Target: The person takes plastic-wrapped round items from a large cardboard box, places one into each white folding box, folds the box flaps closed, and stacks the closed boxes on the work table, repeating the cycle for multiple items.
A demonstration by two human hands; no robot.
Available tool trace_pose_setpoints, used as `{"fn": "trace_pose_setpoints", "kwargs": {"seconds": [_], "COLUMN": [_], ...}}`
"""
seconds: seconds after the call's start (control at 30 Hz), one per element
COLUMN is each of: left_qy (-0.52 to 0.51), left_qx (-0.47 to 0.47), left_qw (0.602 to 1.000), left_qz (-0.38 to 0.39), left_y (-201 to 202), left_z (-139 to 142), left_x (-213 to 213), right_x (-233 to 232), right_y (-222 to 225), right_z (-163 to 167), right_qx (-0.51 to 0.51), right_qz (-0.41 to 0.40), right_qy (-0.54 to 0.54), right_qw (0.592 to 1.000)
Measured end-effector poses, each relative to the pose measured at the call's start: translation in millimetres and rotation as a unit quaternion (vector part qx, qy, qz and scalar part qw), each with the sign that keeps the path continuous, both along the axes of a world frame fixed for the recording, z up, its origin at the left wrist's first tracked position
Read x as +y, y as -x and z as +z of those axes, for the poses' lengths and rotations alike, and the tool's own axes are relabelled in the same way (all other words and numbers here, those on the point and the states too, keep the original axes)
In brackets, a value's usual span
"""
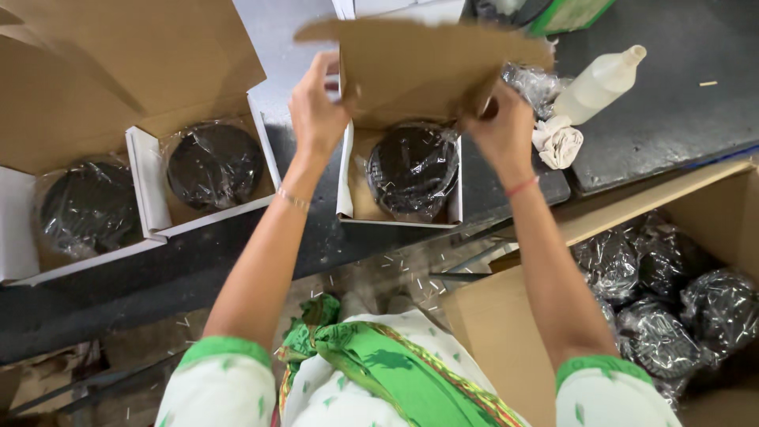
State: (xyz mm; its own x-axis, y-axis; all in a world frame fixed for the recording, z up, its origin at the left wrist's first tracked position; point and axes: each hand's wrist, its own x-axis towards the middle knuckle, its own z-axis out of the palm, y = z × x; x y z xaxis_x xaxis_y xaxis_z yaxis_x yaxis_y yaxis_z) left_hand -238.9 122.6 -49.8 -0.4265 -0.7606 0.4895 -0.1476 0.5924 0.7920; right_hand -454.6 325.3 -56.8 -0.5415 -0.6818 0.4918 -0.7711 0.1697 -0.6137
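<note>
Both hands — left hand, right hand — grip the box lid over the wrapped black disc.

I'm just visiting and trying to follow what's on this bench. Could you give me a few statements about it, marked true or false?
1. Both hands, left hand and right hand, hold the lid flap of the middle box. True.
2. That box is empty. False: a black round part wrapped in plastic lies in it.
3. Two more open boxes stand at the left. True.
4. The big carton at the right holds white bottles. False: it holds black wrapped parts.
</note>
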Motion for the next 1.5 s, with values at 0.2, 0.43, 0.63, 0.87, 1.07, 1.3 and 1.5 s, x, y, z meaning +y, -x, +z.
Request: {"fn": "trace_pose_setpoints", "kwargs": {"seconds": [0.2, 0.43, 0.63, 0.87, 1.07, 1.3, 1.5], "left_qy": [0.007, -0.122, -0.028, 0.154, -0.047, 0.037, -0.059], "left_qx": [0.038, 0.001, -0.051, -0.243, -0.293, -0.142, -0.066], "left_qw": [0.995, 0.979, 0.937, 0.9, 0.911, 0.964, 0.979], "left_qz": [-0.093, -0.163, -0.343, -0.328, -0.287, -0.22, -0.186], "left_y": [-35.7, -22.5, -90.7, -107.0, -116.1, -117.1, -120.8], "left_z": [-13.4, -9.9, -49.6, -59.7, -52.6, -84.8, -32.2], "left_x": [42.9, 3.5, 4.6, -13.5, 25.0, 46.2, 37.7], "right_x": [29.0, 26.0, 66.5, 77.7, 94.6, 89.2, 85.3], "right_y": [-37.8, -10.5, -39.4, -41.2, -64.0, -90.5, -59.9], "right_z": [-4.2, 14.5, -20.9, -36.6, -37.0, -66.8, -16.0], "right_qx": [0.145, -0.052, -0.014, 0.05, -0.068, -0.042, -0.316], "right_qz": [0.082, 0.041, 0.156, 0.156, 0.157, 0.099, 0.106], "right_qy": [0.065, -0.102, -0.133, -0.178, -0.224, -0.11, -0.096], "right_qw": [0.984, 0.993, 0.979, 0.97, 0.959, 0.988, 0.938]}}
